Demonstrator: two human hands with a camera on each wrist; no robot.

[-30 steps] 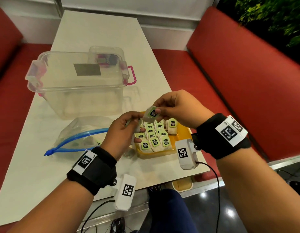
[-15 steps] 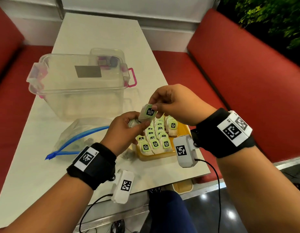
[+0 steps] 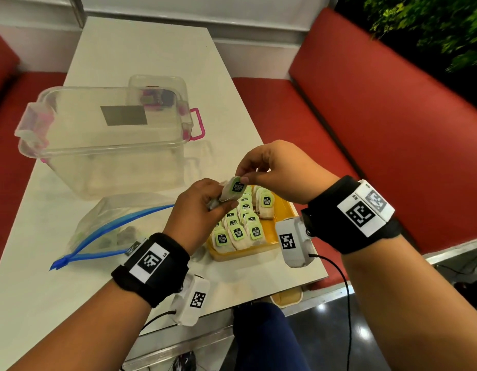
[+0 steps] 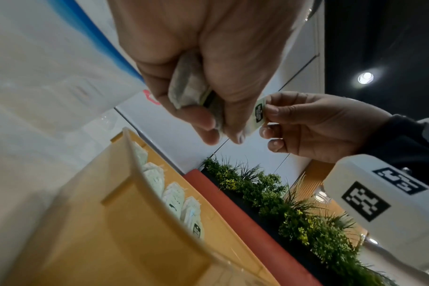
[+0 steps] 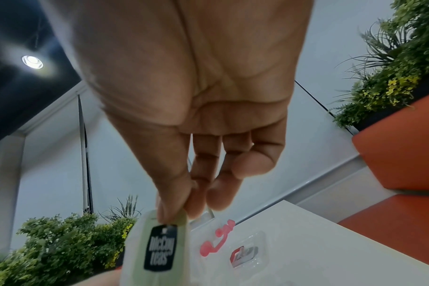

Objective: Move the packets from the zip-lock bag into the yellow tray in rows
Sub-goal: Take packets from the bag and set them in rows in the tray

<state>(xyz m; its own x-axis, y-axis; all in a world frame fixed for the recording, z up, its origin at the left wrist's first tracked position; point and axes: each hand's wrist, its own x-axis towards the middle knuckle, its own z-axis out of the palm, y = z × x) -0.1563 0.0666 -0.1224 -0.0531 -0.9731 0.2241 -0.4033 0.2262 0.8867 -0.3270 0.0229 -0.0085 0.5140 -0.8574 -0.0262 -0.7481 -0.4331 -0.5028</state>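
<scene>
Above a pale worktop (image 3: 130, 49), a person's right hand (image 3: 280, 172) pinches the green tag of a packet (image 3: 233, 188) between thumb and forefinger, its other fingers loosely curled, while the left hand (image 3: 200, 210) closes around the packet's lower end and clutches further packets (image 4: 186, 87) in its curled fingers. The pinched packet hangs between the two hands, just over the far end of the yellow tray (image 3: 269, 231), which sits at the worktop's near right edge. Inside the tray, packets with green tags (image 3: 238, 234) stand in overlapping rows, with one more packet (image 3: 265, 204) set apart on the right. Left of the tray lies the zip-lock bag (image 3: 117, 226), its blue zip strip open and a few dark-looking contents visible through the plastic; what they are cannot be told. Behind the bag stands a clear lidded storage box (image 3: 103, 140) with pink clasps. Red bench seats (image 3: 379, 108) flank the worktop on both sides, and green foliage (image 3: 424, 22) fills the upper right corner.
</scene>
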